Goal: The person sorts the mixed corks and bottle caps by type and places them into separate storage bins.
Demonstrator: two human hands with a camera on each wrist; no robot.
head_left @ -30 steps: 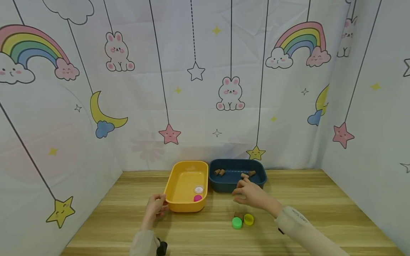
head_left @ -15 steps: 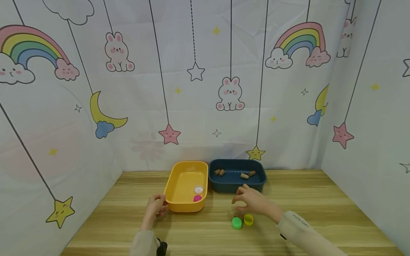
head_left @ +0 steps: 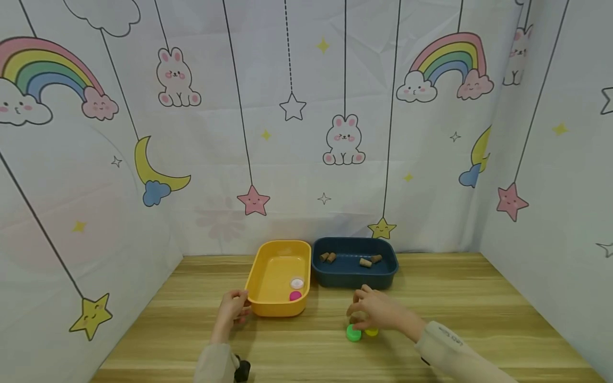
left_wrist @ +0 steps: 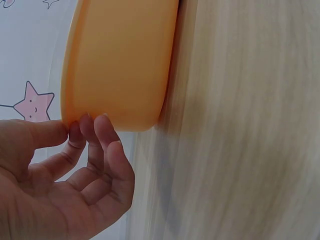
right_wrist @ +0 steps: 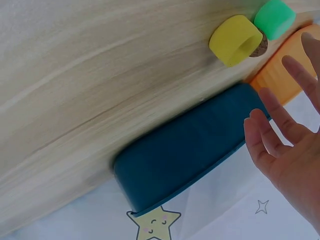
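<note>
My left hand [head_left: 232, 306] pinches the near left rim of the yellow plastic bin [head_left: 279, 309], thumb and fingertips at its edge in the left wrist view. Inside that bin lie a white bottle cap [head_left: 297, 283] and a magenta one [head_left: 295, 296]. My right hand [head_left: 377, 310] hovers over the table with spread, slightly bent fingers and nothing between them. Just below it are a green bottle cap [head_left: 353, 334], a yellow bottle cap [right_wrist: 235, 41] and a brown cork [right_wrist: 260, 46], which is mostly hidden behind the yellow cap in the right wrist view.
A dark blue bin [head_left: 354, 279] stands right of the yellow one, against the back wall. Several cork stoppers [head_left: 365, 263] lie in it. A white cloth backdrop [head_left: 297, 175] with cartoon prints closes off the back and sides of the wooden table [head_left: 191, 340].
My right hand has drawn back from the blue bin's near edge, coming down and nearer over the caps and the cork. My left hand stays at the yellow bin's rim.
</note>
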